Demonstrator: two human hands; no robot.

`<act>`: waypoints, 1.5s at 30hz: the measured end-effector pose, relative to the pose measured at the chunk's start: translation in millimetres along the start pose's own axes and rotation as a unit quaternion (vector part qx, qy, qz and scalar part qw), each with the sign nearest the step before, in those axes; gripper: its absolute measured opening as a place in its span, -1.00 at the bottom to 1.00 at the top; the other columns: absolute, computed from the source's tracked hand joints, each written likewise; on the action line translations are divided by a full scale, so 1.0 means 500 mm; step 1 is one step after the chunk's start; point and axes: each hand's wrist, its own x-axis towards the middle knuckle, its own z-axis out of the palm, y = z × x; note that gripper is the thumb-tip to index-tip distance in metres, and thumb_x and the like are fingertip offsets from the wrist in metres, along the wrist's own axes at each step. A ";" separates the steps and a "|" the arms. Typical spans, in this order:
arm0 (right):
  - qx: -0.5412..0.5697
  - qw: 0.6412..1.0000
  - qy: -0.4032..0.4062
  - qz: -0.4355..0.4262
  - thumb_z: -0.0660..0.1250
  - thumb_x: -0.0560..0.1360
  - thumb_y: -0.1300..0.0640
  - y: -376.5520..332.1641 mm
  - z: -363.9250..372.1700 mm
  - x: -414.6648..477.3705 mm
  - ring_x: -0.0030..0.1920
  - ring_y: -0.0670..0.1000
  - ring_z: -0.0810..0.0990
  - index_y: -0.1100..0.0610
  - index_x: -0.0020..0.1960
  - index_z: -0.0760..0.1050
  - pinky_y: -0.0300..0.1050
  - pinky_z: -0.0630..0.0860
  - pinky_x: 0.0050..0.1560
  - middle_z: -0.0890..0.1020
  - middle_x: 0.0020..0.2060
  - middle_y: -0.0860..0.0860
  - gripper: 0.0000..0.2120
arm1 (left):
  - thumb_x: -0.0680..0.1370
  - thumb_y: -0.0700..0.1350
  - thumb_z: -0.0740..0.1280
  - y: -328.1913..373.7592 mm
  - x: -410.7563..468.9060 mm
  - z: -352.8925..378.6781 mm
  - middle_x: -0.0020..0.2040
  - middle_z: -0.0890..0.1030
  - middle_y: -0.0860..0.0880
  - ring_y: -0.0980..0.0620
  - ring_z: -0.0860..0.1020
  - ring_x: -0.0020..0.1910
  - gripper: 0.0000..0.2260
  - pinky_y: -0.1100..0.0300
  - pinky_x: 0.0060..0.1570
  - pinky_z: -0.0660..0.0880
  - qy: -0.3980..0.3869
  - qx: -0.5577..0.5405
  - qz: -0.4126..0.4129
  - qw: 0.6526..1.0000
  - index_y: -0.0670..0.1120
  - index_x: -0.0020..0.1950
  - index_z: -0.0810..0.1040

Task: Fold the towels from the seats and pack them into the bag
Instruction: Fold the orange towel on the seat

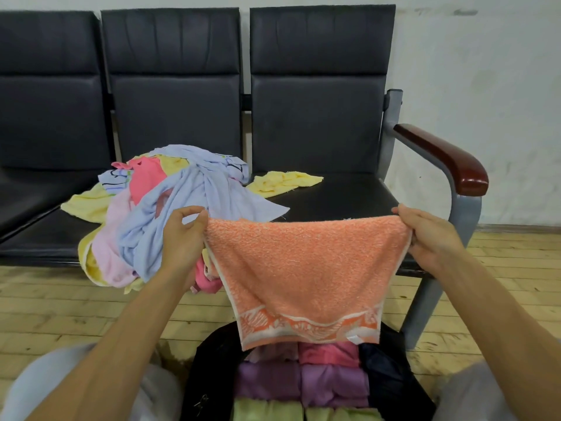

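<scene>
We hold the orange terry towel with a patterned white border (303, 268) spread in the air in front of the right-hand black padded seat (334, 192), directly above the open black fabric bag (212, 369). The left hand (182, 235) pinches the upper left corner between thumb and curled fingers. The right hand (425, 235) pinches the upper right corner likewise. The top edge runs taut and nearly level, and the border hangs lowest.

For a clean fold, we judge these points to matter:

- Apply equal tension at both corners so the top edge is straight.
- Bring corner to corner, match the side hems, and check the border lies square before halving again.
- Whether the cloth already hangs doubled we cannot tell from this angle.
- Aim for a block as wide as the folded pink, purple and green towels (303, 384) packed in rows in the bag.
- Keep the hanging cloth off the heap of loose pastel towels (170, 202) on the middle seat, just beside the left hand.
</scene>
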 end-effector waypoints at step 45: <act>-0.374 0.890 0.046 -0.256 0.19 0.65 0.14 -0.007 0.000 0.007 0.01 -0.02 0.49 0.18 0.16 0.57 -0.09 0.39 0.05 0.57 -0.03 0.01 -0.78 | 0.63 -0.19 0.23 0.012 -0.003 -0.007 -0.09 0.58 0.03 0.08 0.50 -0.09 -0.83 0.34 -0.19 0.26 0.026 0.267 0.255 0.929 -0.19 0.06 0.61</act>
